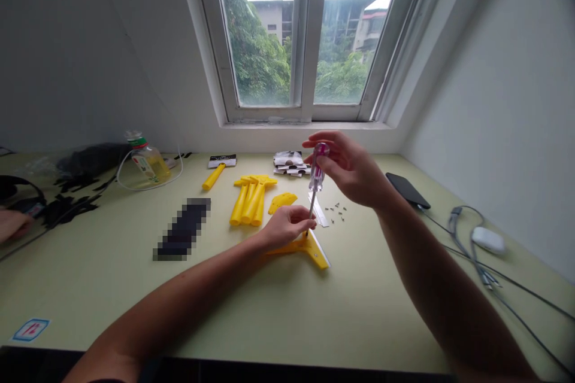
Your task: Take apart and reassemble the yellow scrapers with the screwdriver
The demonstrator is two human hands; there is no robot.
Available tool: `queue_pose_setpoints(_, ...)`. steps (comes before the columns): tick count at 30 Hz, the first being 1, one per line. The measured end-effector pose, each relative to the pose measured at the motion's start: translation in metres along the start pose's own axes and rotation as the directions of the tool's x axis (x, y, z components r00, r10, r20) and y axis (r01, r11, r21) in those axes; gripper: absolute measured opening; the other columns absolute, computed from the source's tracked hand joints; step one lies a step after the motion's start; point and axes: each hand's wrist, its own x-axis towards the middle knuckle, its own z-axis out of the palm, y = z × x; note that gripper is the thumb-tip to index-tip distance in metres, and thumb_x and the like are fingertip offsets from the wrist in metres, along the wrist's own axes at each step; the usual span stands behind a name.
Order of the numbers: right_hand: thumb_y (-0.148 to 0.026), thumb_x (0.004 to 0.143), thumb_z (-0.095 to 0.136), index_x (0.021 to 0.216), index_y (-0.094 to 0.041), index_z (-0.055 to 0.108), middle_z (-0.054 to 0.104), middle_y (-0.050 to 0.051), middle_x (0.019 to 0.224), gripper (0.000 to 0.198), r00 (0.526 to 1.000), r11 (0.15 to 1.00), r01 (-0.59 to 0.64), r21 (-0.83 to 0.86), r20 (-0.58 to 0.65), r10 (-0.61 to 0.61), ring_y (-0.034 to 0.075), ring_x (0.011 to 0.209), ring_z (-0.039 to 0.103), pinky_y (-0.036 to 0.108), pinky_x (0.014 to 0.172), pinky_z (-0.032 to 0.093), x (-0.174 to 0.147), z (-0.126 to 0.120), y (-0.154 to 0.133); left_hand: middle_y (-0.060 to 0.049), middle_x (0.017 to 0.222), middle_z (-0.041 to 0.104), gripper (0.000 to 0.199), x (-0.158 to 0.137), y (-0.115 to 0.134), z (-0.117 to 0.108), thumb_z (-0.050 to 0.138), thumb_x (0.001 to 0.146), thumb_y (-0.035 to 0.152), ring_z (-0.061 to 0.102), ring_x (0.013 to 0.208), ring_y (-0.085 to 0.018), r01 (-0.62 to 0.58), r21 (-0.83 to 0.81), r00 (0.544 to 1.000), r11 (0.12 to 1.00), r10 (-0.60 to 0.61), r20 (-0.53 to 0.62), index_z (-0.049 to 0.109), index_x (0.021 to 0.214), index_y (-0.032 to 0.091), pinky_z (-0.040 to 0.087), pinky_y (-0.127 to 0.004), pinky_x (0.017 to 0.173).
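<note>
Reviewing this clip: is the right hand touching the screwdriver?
Touching. The head view shows the right hand with its thumb lying against the handle of the screwdriver.

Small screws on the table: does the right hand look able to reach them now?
Probably yes: the small screws lie uncovered near the right hand, though it is occupied with the screwdriver.

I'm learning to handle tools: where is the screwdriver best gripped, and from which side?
Probably take the screwdriver by its thick handle, from the right, as the right hand does. It stands nearly upright, leaning slightly right, handle uppermost. Its slim shaft runs down to the yellow scraper, where the left hand crowds the lower end.
</note>
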Motion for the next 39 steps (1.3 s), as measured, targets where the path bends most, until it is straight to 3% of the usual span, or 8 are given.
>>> queue_pose_setpoints(2,-0.028,0.092,0.046,0.111,-0.020,0.054,0.064,0.009,0.119,0.022,0.999,0.995,-0.030,0.099,0.044,0.026,0.019,0.093,0.068,0.036,0.080,0.054,0.000,-0.002,0.002,-0.012,0.104,0.072,0.036,0.000,0.000,-0.002,0.065,0.085,0.039,0.066,0.102,-0.023,-0.018,-0.081,0.992,0.997,0.027,0.121,0.068,0.111,0.014,0.049,-0.038,0.094)
queue_pose_setpoints(5,-0.038,0.094,0.046,0.103,-0.020,0.052,0.065,0.010,0.117,0.020,0.999,0.999,-0.041,0.004,0.032,0.041,0.019,0.084,0.068,0.033,0.072,0.052,0.001,-0.001,0.004,-0.013,0.098,0.073,0.035,0.001,-0.003,-0.002,0.066,0.085,0.042,0.067,0.098,-0.023,-0.019,-0.104,0.984,0.994,0.037,0.176,0.070,0.104,0.013,0.049,-0.040,0.094)
queue_pose_setpoints(11,-0.045,0.093,0.047,0.117,-0.020,0.046,0.066,0.007,0.088,0.035,0.995,0.888,-0.080,-0.453,-0.088,0.044,0.019,0.068,0.059,0.031,0.061,0.042,-0.001,0.008,0.003,-0.005,0.079,0.070,0.029,0.002,-0.004,0.005,0.081,0.068,0.038,0.067,0.077,-0.019,0.016,-0.089,0.999,0.996,-0.019,-0.035,0.069,0.078,0.014,0.054,-0.037,0.079)
queue_pose_setpoints(17,-0.029,0.094,0.045,0.118,-0.020,0.050,0.064,0.006,0.090,0.027,1.000,0.885,0.031,-0.464,0.013,-0.027,0.016,0.069,0.056,0.028,0.066,0.041,-0.001,-0.003,0.004,-0.007,0.094,0.068,0.015,-0.004,0.009,0.005,0.060,0.085,0.021,0.064,0.086,-0.017,-0.154,0.232,0.980,0.960,0.178,-0.087,0.066,0.097,0.014,0.054,-0.032,0.081)
queue_pose_setpoints(22,-0.020,0.090,0.043,0.117,-0.019,0.046,0.063,0.004,0.085,0.028,0.997,0.912,0.060,-0.405,0.074,-0.033,0.016,0.067,0.055,0.029,0.065,0.041,0.000,-0.009,0.010,-0.009,0.102,0.064,0.021,-0.024,0.022,-0.007,0.046,0.092,0.015,0.060,0.092,-0.018,-0.289,0.643,0.933,0.710,0.360,0.021,0.062,0.104,0.015,0.052,-0.035,0.083)
queue_pose_setpoints(28,-0.028,0.090,0.047,0.117,-0.019,0.041,0.064,0.002,0.080,0.028,0.995,0.937,0.015,-0.350,0.101,0.022,0.016,0.064,0.057,0.029,0.062,0.040,0.000,-0.007,0.004,-0.006,0.099,0.064,0.028,-0.056,0.014,-0.012,0.049,0.094,0.029,0.059,0.083,-0.018,-0.393,0.858,0.919,0.331,0.151,0.363,0.060,0.119,0.024,0.049,-0.030,0.068)
queue_pose_setpoints(32,-0.044,0.090,0.051,0.099,-0.019,0.052,0.064,0.003,0.073,0.026,0.985,0.911,-0.008,-0.412,0.152,0.078,0.016,0.061,0.056,0.028,0.059,0.038,-0.002,-0.012,-0.002,-0.005,0.100,0.064,0.030,-0.056,0.005,-0.012,0.043,0.097,0.027,0.058,0.083,-0.017,-0.464,0.855,0.885,0.232,0.156,0.439,0.060,0.122,0.027,0.047,-0.028,0.068)
queue_pose_setpoints(39,-0.022,0.083,0.054,0.113,-0.022,0.051,0.067,0.001,0.085,0.031,0.984,0.951,-0.064,-0.301,0.140,0.111,0.014,0.062,0.060,0.025,0.057,0.043,-0.008,-0.024,-0.009,-0.005,0.100,0.063,0.031,-0.056,0.003,-0.013,0.040,0.098,0.028,0.057,0.085,-0.018,-0.425,0.886,0.903,0.184,0.158,0.400,0.057,0.124,0.026,0.046,-0.030,0.067)
